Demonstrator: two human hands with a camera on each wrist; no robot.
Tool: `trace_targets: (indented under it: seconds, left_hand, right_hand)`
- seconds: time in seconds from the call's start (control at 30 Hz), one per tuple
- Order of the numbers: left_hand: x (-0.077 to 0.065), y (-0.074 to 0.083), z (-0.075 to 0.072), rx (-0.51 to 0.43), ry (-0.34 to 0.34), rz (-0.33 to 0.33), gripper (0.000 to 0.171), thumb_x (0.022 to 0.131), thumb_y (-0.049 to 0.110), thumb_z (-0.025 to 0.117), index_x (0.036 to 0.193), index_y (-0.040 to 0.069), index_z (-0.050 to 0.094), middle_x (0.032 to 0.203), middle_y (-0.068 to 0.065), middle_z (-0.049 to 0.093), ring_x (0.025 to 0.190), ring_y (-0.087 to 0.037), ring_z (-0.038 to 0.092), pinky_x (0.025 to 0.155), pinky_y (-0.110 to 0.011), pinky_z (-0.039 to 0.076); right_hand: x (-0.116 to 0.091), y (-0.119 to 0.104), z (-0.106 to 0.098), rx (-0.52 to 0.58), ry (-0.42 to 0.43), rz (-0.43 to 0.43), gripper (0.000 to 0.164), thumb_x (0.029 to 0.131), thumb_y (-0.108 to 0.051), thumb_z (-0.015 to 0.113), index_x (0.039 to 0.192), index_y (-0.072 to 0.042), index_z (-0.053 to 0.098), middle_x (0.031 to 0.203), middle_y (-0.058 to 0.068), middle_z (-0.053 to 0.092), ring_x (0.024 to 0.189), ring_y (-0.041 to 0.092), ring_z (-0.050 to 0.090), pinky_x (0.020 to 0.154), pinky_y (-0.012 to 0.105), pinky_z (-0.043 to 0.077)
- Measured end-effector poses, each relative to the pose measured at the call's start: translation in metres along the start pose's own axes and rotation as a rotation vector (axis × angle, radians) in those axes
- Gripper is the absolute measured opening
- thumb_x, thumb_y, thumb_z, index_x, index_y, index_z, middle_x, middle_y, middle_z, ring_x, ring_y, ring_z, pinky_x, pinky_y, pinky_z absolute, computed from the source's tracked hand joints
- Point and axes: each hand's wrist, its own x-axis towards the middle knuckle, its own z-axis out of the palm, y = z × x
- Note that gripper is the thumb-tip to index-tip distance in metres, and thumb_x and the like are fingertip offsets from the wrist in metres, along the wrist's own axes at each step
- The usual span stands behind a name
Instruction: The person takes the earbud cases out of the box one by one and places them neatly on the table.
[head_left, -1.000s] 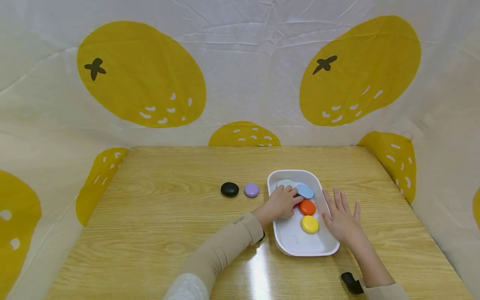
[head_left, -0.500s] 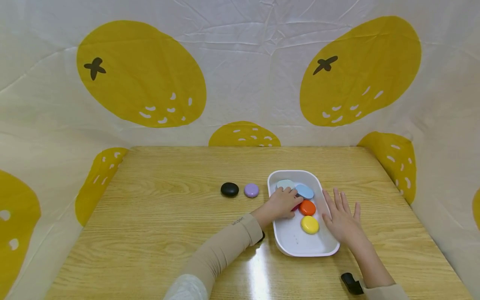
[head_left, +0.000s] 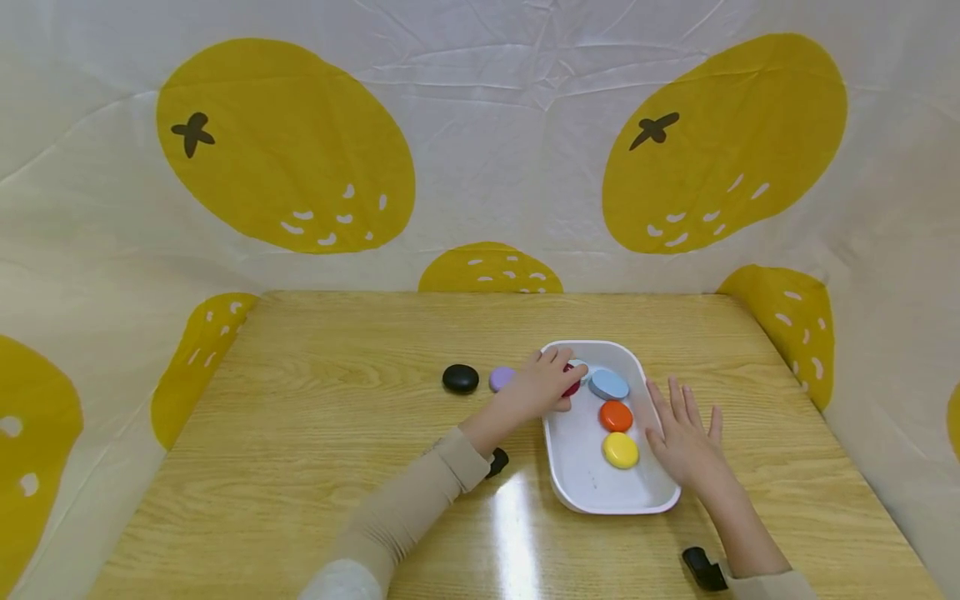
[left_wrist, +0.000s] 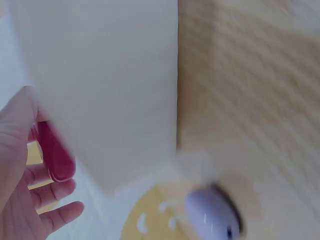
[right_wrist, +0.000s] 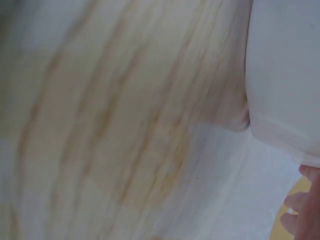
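Note:
My left hand pinches a dark red, glossy, smooth pebble between thumb and fingers, over the left rim of the white tray. In the left wrist view the pebble shows beside the tray's wall. Inside the tray lie a light blue pebble, an orange pebble, a yellow pebble and a pale one partly hidden by my left fingers. My right hand, fingers spread and straight, rests against the tray's right side; only its fingertips show in the right wrist view.
A black pebble and a lilac pebble sit on the wooden table left of the tray. The left hand partly covers the lilac one. Patterned cloth stands behind the table and at both sides.
My left hand has lifted the red pebble from beside the orange one and moved left to the tray's rim. The right hand and tray stay almost still.

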Motion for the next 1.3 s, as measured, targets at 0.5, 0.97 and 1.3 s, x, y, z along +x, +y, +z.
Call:
trace_targets:
  seconds: [0.5,0.97,1.3]
  left_hand:
    - [-0.074,-0.085,0.001,-0.17,0.107,-0.213,0.047,0.083,0.029,0.066,0.124,0.013,0.048,0.118,-0.018,0.045,0.108,-0.033,0.044,0.09,-0.048,0.04]
    - [-0.119,-0.13,0.042,-0.207,-0.037,-0.394,0.047,0.086,0.027,0.063,0.125,0.007,0.044,0.118,-0.022,0.043,0.109,-0.036,0.042,0.09,-0.051,0.038]
    - [-0.125,-0.129,0.05,-0.219,-0.131,-0.413,0.048,0.086,0.027,0.063,0.126,0.007,0.044,0.116,-0.021,0.044,0.108,-0.035,0.043,0.087,-0.049,0.039]
  right_hand:
    - [-0.002,-0.002,-0.001,0.004,-0.013,0.011,0.064,0.095,-0.028,0.039,0.148,-0.017,0.004,0.149,0.024,-0.003,0.135,0.042,-0.008,0.096,0.066,-0.013]
    - [0.0,-0.001,-0.002,-0.003,-0.008,0.001,0.063,0.095,-0.028,0.038,0.148,-0.015,0.005,0.149,0.024,-0.002,0.136,0.041,-0.008,0.096,0.065,-0.014]
    - [0.001,-0.001,-0.002,0.005,-0.016,0.004,0.063,0.096,-0.028,0.038,0.148,-0.015,0.005,0.149,0.023,-0.003,0.135,0.041,-0.009,0.096,0.063,-0.019]
